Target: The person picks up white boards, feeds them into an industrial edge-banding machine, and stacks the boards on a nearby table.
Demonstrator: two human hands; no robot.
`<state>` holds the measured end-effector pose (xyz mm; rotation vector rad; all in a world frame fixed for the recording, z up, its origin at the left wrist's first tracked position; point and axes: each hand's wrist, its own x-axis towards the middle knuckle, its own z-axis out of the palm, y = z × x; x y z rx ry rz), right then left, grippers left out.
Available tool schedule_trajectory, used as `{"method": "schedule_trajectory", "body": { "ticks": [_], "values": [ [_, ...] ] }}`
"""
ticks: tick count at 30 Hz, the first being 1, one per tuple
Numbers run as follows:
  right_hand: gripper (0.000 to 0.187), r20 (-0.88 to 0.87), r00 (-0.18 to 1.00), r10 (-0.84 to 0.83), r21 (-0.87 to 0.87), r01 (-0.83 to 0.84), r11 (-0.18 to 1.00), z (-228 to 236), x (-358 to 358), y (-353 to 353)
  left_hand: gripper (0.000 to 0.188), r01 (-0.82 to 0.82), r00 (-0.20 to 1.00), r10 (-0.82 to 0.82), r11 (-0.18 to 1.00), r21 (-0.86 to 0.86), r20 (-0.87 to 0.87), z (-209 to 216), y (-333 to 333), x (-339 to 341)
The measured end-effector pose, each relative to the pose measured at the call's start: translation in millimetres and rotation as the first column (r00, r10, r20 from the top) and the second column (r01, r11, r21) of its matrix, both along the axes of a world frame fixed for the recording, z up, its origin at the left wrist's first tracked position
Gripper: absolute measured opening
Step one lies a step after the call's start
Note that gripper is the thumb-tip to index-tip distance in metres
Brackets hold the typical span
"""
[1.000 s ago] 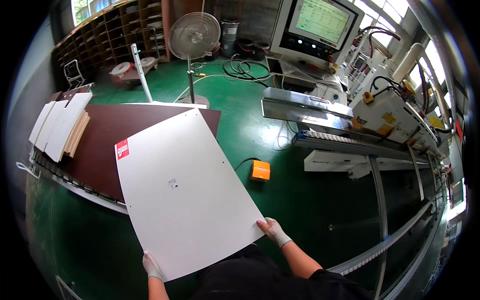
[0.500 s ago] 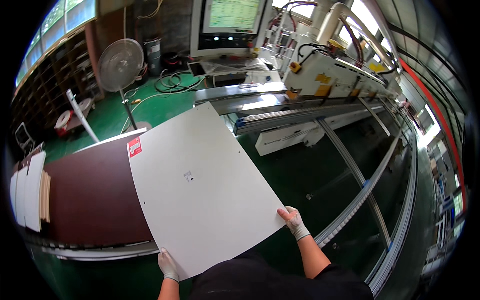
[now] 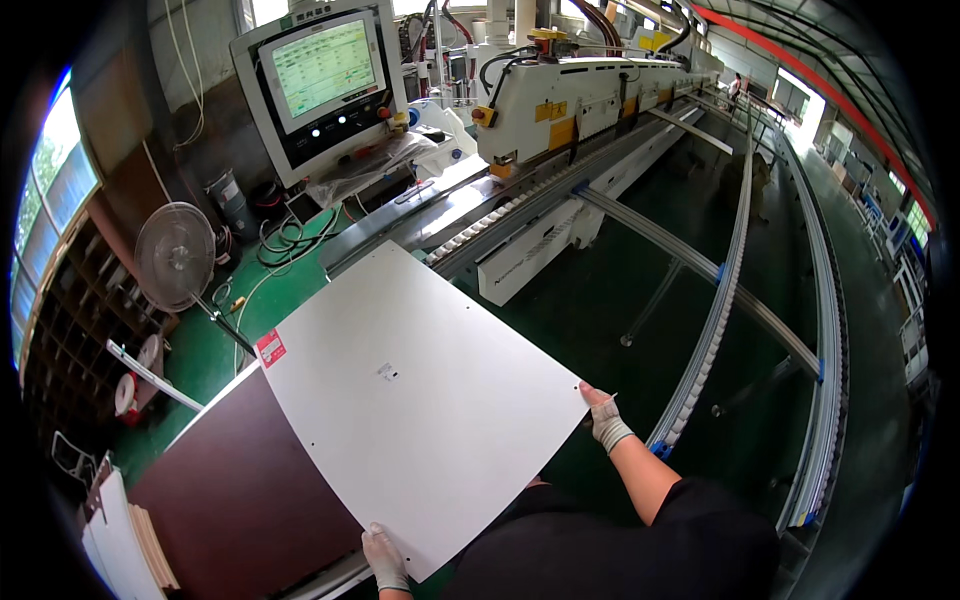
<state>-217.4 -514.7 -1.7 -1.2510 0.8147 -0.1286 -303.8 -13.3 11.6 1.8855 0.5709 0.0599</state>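
Edges of the white panel (image 3: 430, 430) are forming a tilted four-sided outline, and directions are running from its middle, with twelve pointing to the view's top. Its near corner is sitting at six, close to the black shirt (image 3: 620, 545); its side corners are pointing to three and ten, a red label (image 3: 271, 348) marking the latter, and its far corner is reaching toward twelve. At eight o'clock the dark brown table (image 3: 240, 490) is meeting the panel's left edge in the view, though whether they are touching is remaining unclear. Farther out at eight, a stack of boards (image 3: 130, 545) is lying by the table's end. At two, open green floor (image 3: 580, 345) is stretching between the panel and a roller rail (image 3: 695, 385), leaving room there. Beyond, a white machine (image 3: 580, 85) is standing at one and a monitor (image 3: 322, 65) at eleven.

Compared with half a second ago, the view is turning rightward: the monitor is standing at eleven instead of twelve, and the table is lying at eight instead of nine.

The left hand (image 3: 384, 556) is gripping the panel's edge just clockwise of six. The right hand (image 3: 607, 415) is gripping the corner at three, its thumb pressing the upper face, its other fingers mostly hiding beneath. Between both hands, the panel is extending away from the fingers toward twelve.
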Motion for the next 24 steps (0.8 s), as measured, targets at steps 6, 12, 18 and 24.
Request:
{"method": "schedule_trajectory", "body": {
  "ticks": [6, 12, 18, 24],
  "values": [
    [0.032, 0.174, 0.983, -0.052, 0.284, 0.000, 0.959, 11, 18, 18, 0.036, 0.131, 0.990, -0.135, 0.989, -0.073, -0.051, 25, -8, 53],
    [0.029, -0.026, 0.917, 0.398, 0.396, -0.356, 0.846, 9, 12, 96, 0.043, 0.352, 0.933, -0.348, 0.936, 0.023, -0.090, 0, -41, 114],
    [0.050, 0.029, 0.839, 0.543, 0.484, -0.487, 0.727, -5, 10, 134, 0.047, 0.369, 0.901, -0.406, 0.902, -0.224, -0.152, 50, -123, 138],
    [0.061, 0.050, 0.945, 0.323, 0.448, -0.310, 0.839, -39, 28, 105, 0.048, 0.370, 0.837, -0.502, 0.813, -0.449, -0.219, 59, -179, 163]
  ]
}}
